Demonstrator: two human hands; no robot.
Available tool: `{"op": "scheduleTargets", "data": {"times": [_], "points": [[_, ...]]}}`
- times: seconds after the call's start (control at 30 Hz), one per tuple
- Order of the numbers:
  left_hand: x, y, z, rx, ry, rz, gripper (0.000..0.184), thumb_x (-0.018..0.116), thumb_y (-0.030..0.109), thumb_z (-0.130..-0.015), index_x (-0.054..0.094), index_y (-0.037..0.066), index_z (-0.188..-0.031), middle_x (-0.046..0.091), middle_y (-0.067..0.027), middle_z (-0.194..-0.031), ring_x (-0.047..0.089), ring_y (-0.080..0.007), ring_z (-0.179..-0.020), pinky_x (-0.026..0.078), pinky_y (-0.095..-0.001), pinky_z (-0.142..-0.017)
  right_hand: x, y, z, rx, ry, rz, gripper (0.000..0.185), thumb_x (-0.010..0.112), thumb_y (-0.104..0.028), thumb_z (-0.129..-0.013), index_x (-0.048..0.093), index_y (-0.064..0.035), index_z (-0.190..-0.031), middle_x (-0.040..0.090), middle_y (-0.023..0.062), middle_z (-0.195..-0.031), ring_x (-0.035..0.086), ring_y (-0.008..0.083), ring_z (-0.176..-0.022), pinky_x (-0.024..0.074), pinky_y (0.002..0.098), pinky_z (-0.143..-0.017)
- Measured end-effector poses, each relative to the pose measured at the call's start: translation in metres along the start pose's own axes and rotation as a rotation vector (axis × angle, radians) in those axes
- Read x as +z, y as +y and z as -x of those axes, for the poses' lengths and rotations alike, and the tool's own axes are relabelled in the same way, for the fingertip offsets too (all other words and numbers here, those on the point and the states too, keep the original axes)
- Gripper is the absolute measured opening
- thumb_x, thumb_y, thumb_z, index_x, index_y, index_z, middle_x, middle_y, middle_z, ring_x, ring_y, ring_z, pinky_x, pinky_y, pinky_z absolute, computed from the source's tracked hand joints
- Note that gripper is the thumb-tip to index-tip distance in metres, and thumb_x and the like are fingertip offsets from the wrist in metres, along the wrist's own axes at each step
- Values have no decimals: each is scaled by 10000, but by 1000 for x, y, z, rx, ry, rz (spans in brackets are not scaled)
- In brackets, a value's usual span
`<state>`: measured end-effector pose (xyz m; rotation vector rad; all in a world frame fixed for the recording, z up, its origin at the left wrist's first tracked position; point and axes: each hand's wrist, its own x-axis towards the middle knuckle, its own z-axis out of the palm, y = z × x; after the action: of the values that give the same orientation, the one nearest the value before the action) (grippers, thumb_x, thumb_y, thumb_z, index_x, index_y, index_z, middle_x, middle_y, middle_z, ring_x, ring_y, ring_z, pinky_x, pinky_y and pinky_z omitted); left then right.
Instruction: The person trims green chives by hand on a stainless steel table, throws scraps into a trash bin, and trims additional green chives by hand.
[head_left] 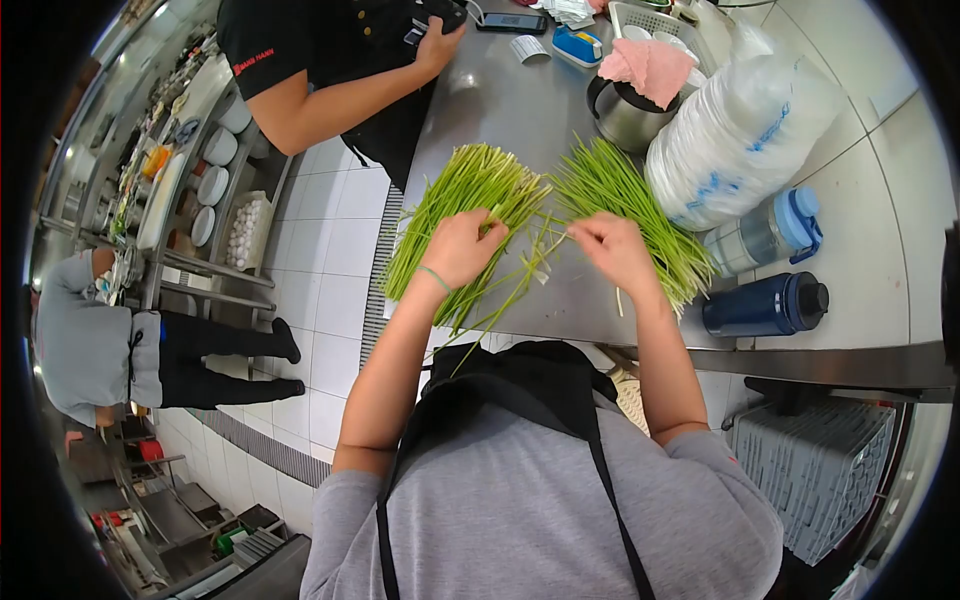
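A large heap of long thin green stalks (420, 225), resembling chive stems, lies on the left of the steel table (520, 110). A second pile of stalks (625, 195) lies to the right. My left hand (463, 247) is over the left heap, thumb and fingers closed round a stalk. Between the piles, my right hand (613, 250) is pinched at the end of a thin stalk (556, 233). Loose stalks and pale scraps (541, 272) lie between my hands, and a few stalks hang over the front edge.
Beyond the right pile stand a steel jug (628, 118) with a pink cloth (648, 70), bagged white containers (735, 130), a clear bottle (765, 232) and a dark blue bottle (765, 304). One person (340, 75) stands at the table's left; another (110, 340) works at shelves.
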<state>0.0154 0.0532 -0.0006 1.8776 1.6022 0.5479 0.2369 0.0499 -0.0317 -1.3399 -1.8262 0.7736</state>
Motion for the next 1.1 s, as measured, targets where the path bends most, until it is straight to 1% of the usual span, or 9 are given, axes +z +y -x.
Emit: {"op": "scheduleTargets", "data": {"times": [0.03,0.17,0.27,0.37,0.43,0.57,0.9,0.97,1.1], "points": [[6,-6,-3,1,0,1,216,567,228,-751,621,29,-817,582,-165,-681,562,-284,-633,429,-339,-588,2,9,2,-86,-108,271,107,605,-121,-710,627,-31,-761,592,123,-747,560,264,-607,438,338,-561],[57,-43,-13,56,-94,-118,229,633,265,-674,642,48,-746,587,-161,-691,565,-296,-642,447,-362,-629,28,42,13,-157,60,301,150,653,-152,-689,631,-10,-732,567,75,-635,525,163,-540,409,296,-504],[70,-49,-8,112,-74,-195,214,649,251,-646,646,46,-706,580,-155,-701,564,-299,-639,449,-371,-631,43,45,17,57,-38,16,157,649,-166,-709,633,-10,-719,544,60,-591,504,142,-508,392,286,-472],[60,-39,-7,124,-30,-169,208,658,232,-632,643,34,-692,568,-150,-703,563,-298,-648,447,-371,-627,47,29,18,474,-261,-115,155,632,-176,-746,636,-21,-756,527,26,-582,456,88,-474,359,238,-433],[49,-30,-1,100,-33,-126,208,661,225,-628,640,28,-692,562,-147,-704,562,-295,-656,446,-368,-625,54,18,19,617,-179,-594,145,613,-175,-773,633,-37,-811,518,-4,-594,399,37,-459,303,190,-400],[35,-16,6,112,-11,-113,187,654,204,-635,635,23,-679,553,-138,-684,555,-281,-653,441,-362,-609,67,20,12,512,-70,-836,125,592,-149,-770,623,-28,-777,534,-25,-601,375,26,-437,277,183,-397],[2,-17,25,140,13,-111,172,651,185,-636,615,18,-649,546,-127,-663,546,-269,-626,430,-355,-583,55,25,-13,287,194,-578,107,602,-150,-770,609,-44,-764,491,-45,-586,354,23,-443,273,174,-395],[-4,-20,30,138,16,-124,167,652,178,-636,614,17,-649,544,-126,-657,546,-269,-619,430,-353,-578,51,26,-16,314,219,-548,119,603,-118,-753,610,1,-746,512,-27,-589,417,41,-531,339,199,-493],[-19,-31,39,88,44,-148,156,656,161,-638,614,12,-656,537,-121,-633,543,-254,-591,425,-344,-559,52,28,-21,304,218,-536,139,599,-130,-754,605,9,-750,515,-18,-581,428,54,-536,351,207,-504]]}}
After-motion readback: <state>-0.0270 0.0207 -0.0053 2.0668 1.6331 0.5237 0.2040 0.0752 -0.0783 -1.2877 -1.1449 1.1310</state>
